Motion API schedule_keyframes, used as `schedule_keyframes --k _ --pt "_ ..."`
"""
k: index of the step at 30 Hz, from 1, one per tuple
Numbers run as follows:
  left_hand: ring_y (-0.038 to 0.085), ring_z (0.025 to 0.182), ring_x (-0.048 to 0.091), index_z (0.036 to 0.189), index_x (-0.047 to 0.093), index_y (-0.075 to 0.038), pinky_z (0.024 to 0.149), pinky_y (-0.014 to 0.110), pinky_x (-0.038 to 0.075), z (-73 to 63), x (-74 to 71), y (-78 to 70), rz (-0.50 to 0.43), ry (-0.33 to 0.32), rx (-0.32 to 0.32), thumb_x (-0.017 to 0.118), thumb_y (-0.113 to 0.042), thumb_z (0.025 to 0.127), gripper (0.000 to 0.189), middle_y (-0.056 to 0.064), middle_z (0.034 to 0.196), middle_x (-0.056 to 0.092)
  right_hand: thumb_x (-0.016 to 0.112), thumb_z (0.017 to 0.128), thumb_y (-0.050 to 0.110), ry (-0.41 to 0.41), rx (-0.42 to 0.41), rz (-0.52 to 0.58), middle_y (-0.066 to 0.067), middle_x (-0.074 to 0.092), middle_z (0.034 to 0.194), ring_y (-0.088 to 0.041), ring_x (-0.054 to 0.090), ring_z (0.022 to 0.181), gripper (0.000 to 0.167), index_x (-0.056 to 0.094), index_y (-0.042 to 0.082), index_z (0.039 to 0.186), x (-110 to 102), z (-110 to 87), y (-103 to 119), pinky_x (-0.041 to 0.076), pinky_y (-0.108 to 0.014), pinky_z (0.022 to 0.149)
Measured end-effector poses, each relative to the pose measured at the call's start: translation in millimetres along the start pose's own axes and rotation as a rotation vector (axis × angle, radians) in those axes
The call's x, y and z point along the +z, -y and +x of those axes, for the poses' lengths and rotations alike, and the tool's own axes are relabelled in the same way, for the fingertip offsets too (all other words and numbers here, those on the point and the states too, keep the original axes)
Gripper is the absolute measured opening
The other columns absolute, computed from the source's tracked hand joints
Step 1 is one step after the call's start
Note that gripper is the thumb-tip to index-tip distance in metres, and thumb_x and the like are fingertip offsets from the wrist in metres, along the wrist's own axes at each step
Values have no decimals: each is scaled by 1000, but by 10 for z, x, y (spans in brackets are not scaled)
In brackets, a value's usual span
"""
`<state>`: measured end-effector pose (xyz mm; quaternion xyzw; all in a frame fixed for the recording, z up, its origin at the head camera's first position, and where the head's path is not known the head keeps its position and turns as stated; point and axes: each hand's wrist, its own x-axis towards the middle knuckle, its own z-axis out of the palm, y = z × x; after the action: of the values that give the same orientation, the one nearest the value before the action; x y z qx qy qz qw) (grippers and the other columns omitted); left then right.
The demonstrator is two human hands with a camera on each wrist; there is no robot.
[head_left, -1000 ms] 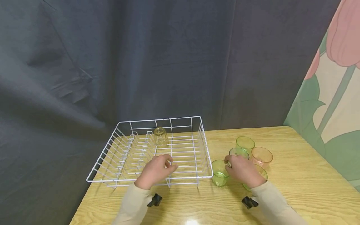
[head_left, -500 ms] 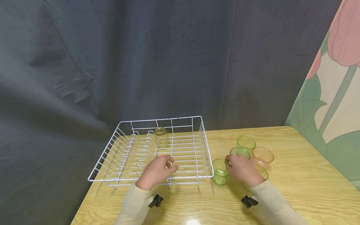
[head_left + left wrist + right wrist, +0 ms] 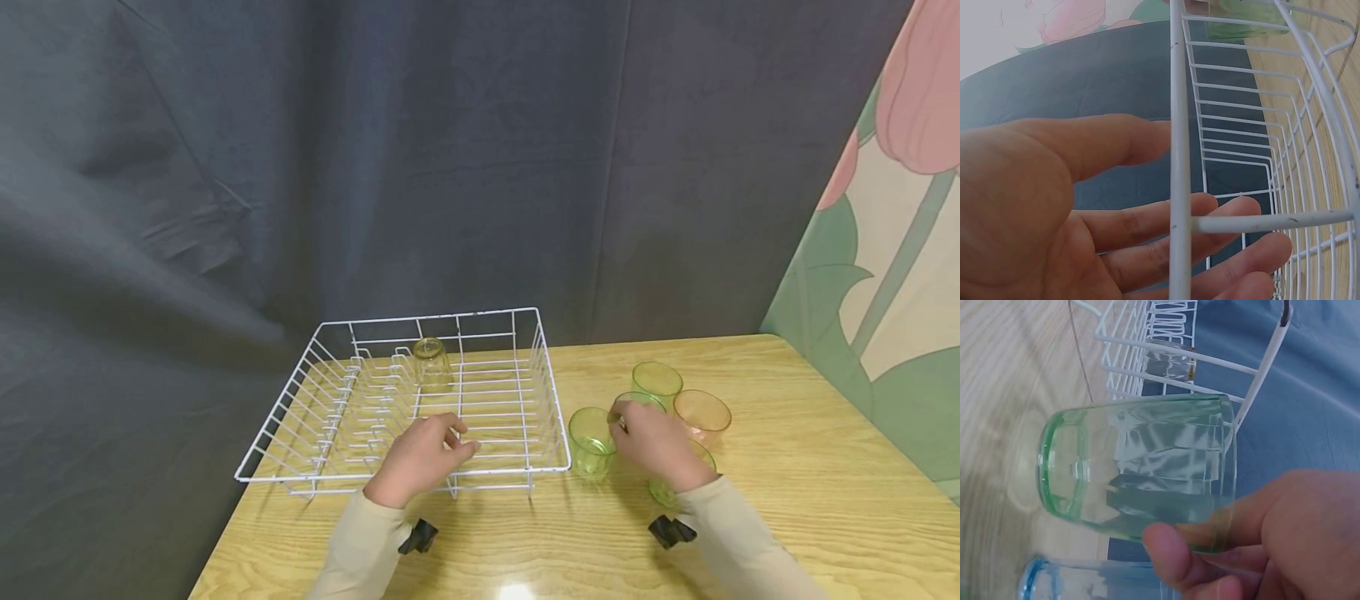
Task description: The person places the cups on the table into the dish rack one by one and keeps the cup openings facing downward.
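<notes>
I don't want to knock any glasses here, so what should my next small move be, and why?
Probably lift the green glass tumbler straight up: the right grip pinches it near the rim, and the side of the white wire dish rack stands between it and the upside-down amber tumbler inside.

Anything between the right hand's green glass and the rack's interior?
Yes: the rack's wire side wall, just left of the green glass in head view, separates it from the interior. Nothing else visible is between; lifting over seems needed.
</notes>
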<state>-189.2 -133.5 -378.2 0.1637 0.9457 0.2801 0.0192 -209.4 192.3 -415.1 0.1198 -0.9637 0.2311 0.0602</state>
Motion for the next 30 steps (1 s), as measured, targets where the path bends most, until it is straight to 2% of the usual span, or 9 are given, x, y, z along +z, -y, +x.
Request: schedule_keyframes --k 7,16,24,30 --pt "16 75 64 113 70 -7 63 36 50 5 10 -1 -15 -5 -8 67 -36 94 35 4 92 72 53 93 8 -30 28 28 4 49 54 -11 42 47 24 70 -2 106 -81 14 2 33 -27 42" --pt "14 73 63 117 69 -6 63 35 51 13 30 4 -32 -2 8 64 -43 96 43 4 94 73 50 96 11 -85 47 45 6 36 48 -8 28 42 29 70 -4 110 -178 11 26 24 -23 39" --pt "16 82 63 122 67 -6 69 37 51 14 47 -6 -82 2 24 56 -48 100 48 4 96 71 48 96 12 -123 66 68 6 37 47 -9 26 42 33 67 -6 116 -285 -21 100 22 -23 38" --pt "13 82 63 120 68 -11 73 38 52 14 49 -33 -119 38 46 48 -51 103 48 3 100 70 49 96 12 -182 48 79 3 54 56 -11 34 43 31 68 -6 114 -384 -50 162 26 -26 38"
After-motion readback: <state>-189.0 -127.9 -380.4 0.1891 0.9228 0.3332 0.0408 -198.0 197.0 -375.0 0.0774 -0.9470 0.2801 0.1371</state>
